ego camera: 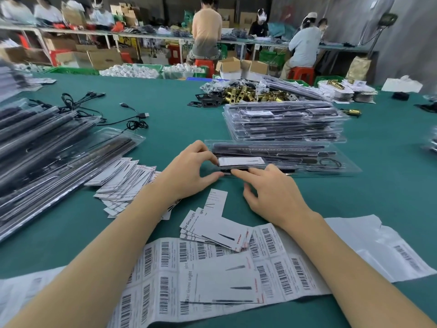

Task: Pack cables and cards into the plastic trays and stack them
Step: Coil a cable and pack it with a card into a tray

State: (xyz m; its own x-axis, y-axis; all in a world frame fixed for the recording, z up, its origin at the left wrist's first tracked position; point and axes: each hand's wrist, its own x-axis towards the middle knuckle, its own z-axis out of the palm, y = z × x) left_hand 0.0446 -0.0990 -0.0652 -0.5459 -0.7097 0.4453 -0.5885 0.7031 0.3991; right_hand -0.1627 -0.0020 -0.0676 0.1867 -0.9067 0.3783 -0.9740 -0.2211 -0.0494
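A clear plastic tray (331,159) with black strips and a coiled cable lies on the green table in front of me. A white card (241,161) rests in its near left compartment. My left hand (189,169) pinches the card's left end at the tray's corner. My right hand (272,195) lies just right of it, its index finger pressing the tray's front edge under the card. Behind stands a stack of packed trays (283,124). Loose cards (123,181) lie fanned to the left, and a few more cards (212,230) lie near my wrists. Black USB cables (132,117) lie loose at the far left.
A big pile of trays (42,147) fills the left side. Barcode label sheets (212,275) cover the near edge. Brass parts (255,94) and packets sit at the back right. Several people work at benches beyond the table.
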